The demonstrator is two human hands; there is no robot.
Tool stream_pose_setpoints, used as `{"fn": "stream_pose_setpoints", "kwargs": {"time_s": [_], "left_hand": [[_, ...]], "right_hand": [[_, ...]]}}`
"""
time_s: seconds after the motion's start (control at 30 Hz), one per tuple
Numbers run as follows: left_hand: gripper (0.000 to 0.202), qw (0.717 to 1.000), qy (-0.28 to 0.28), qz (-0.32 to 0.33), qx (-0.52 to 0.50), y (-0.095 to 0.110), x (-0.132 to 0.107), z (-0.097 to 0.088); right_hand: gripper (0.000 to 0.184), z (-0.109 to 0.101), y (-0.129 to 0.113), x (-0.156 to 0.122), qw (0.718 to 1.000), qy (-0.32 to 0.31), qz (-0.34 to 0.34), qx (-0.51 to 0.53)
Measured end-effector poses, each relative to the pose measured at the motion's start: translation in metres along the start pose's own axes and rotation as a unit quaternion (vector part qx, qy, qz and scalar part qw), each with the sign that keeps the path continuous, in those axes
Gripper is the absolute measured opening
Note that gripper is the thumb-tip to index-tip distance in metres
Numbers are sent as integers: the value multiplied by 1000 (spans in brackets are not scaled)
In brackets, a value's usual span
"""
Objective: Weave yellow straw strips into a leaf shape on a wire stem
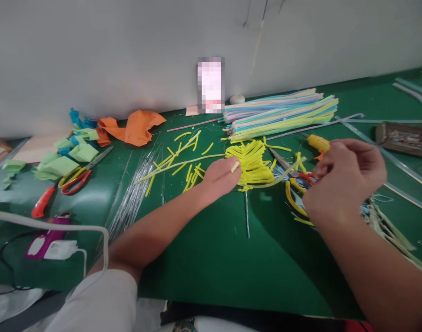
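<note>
My left hand (222,177) is closed on the left side of a yellow pipe-cleaner piece (254,166), made of many short lengths set side by side. A thin wire stem (247,214) sticks out below it. One long pale yellow pipe cleaner (280,181) curves from its lower edge toward my right hand (345,180). That hand is raised to the right with fingers bent together; whatever they pinch is hidden. Beside its fingertips lies a yellow-handled tool (316,142). Between the hands are red-and-yellow-handled pliers or scissors (294,196), partly covered.
Bundles of pastel pipe cleaners (283,113) lie at the back, near a propped phone (211,85). Cut yellow bits (193,177) and thin wires (136,189) are left of centre. Scissors (77,180), orange paper (141,127) and a purple power strip (48,237) lie further left.
</note>
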State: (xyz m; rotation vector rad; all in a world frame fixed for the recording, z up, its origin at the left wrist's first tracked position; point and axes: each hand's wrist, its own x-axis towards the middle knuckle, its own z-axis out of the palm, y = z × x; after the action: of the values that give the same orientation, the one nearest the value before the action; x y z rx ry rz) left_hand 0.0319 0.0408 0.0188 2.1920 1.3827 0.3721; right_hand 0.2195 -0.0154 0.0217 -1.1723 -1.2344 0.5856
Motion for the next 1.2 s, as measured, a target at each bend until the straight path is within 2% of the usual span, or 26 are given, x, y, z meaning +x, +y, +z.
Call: {"fn": "stream_pose_setpoints", "kwargs": {"time_s": [0.1,0.2,0.33,0.4,0.47,0.57,0.7,0.77,0.93,1.03,1.13,1.2], "left_hand": [[18,998,13,-30,-47,0,-2,0],[22,994,28,-44,-97,-2,-3,0],[29,971,68,-14,-230,-9,-2,4],[30,947,111,25,-299,-10,-3,7],[31,925,159,71,-338,-11,-4,8],[30,899,196,122,-371,-11,-7,9],[43,877,154,197,-410,-15,-12,12],[48,868,151,221,-418,-16,-14,13],[46,861,206,186,-426,-12,-14,17],[38,856,226,187,-427,-10,-14,17],[29,871,235,210,-377,-7,-15,15],[24,881,269,222,-319,-3,-16,12]], "right_hand": [[41,5,2,0,1000,-5,18,22],[37,8,4,-2,997,8,58,41],[20,10,6,-1,977,118,160,79],[13,10,7,0,964,187,157,106],[11,9,9,1,952,254,126,117],[17,7,15,1,940,296,124,115],[25,8,23,0,942,240,174,157],[30,11,23,-1,943,215,184,176],[27,22,9,-6,942,176,190,211],[22,28,1,-12,951,130,175,219],[21,32,-1,-19,962,69,162,206],[20,33,-2,-22,968,34,155,194]]}}
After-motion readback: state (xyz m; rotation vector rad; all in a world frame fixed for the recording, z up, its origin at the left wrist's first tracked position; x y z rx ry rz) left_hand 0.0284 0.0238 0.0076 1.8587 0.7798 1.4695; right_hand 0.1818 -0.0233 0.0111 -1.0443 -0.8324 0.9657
